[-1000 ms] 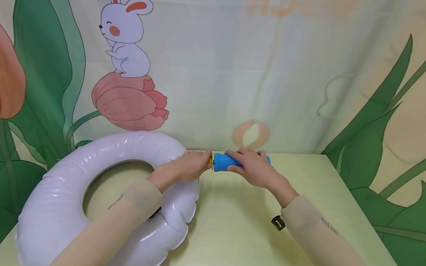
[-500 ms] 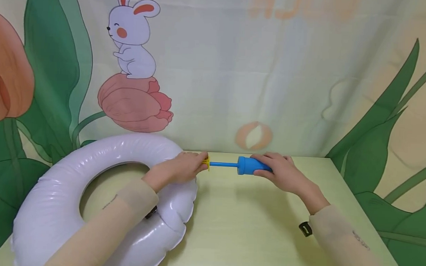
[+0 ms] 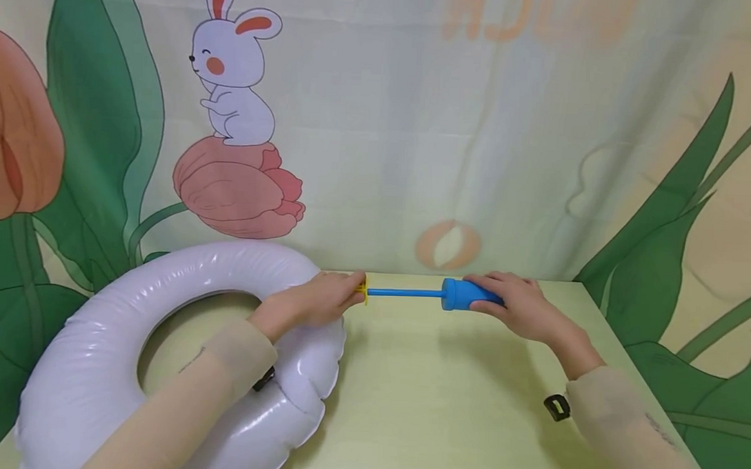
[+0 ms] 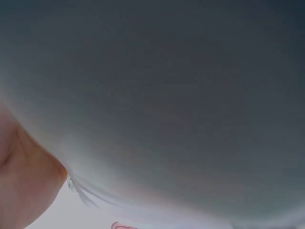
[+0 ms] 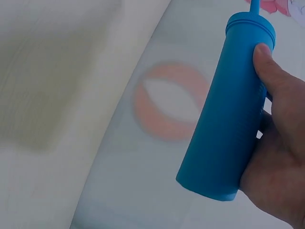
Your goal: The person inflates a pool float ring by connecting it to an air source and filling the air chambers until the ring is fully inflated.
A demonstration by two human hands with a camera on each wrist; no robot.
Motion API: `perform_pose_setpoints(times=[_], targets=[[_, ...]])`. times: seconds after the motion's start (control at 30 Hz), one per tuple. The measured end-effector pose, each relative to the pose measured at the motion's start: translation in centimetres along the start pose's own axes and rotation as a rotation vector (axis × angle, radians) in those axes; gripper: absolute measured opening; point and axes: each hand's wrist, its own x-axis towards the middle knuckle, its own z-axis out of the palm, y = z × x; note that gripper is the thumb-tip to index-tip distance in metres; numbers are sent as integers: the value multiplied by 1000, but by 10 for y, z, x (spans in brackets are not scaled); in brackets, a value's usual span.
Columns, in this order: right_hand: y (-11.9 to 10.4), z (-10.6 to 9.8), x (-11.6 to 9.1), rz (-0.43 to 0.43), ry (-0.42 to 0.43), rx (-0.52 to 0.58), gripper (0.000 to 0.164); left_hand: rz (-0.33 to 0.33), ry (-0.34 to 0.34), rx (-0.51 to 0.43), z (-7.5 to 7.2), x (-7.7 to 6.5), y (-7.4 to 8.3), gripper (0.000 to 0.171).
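Observation:
A blue hand pump (image 3: 459, 295) lies level above the table, its thin blue rod (image 3: 404, 293) drawn out toward the left. My right hand (image 3: 522, 307) grips the pump's cylinder; in the right wrist view the thumb lies along the cylinder (image 5: 224, 109) near its collared end. With its fingertips, my left hand (image 3: 317, 298) pinches the yellow end piece (image 3: 365, 289) of the rod, over the right side of a white inflated swim ring (image 3: 79, 369). Those fingers largely cover the yellow piece. A blurred pale surface fills most of the left wrist view, where only part of the hand (image 4: 28, 186) shows.
The ring takes up the left part of the pale yellow-green table (image 3: 407, 401). Behind the table's back edge hangs a printed curtain (image 3: 367, 124) with a rabbit and tulips. A small black device (image 3: 557, 407) sits at the right wrist.
My right hand has moved right with the pump's cylinder, so the rod, hidden at first, now shows at length. The left hand stays almost in place, holding the yellow piece.

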Motion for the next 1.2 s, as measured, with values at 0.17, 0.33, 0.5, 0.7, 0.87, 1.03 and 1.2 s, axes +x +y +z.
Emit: perform_pose_setpoints(times=[0.17, 0.33, 0.5, 0.7, 0.87, 1.03, 1.2], targets=[[-22, 5, 15, -50, 12, -48, 56, -14, -5, -48, 2, 1, 0, 11], [-45, 14, 32, -79, 16, -85, 55, -27, 4, -59, 2, 4, 4, 11], [-69, 25, 45, -93, -7, -105, 56, -64, -36, -61, 3, 7, 9, 14], [-84, 30, 51, -89, -17, -101, 56, -55, -24, -39, 5, 9, 14, 16], [-72, 33, 42, -69, -32, -72, 57, -39, -48, -9, 8, 10, 15, 17], [-46, 25, 24, -58, -20, -56, 57, -14, -51, -25, 7, 7, 14, 14], [-17, 12, 6, -25, -19, -42, 57, 6, -41, -51, 4, 3, 9, 13]])
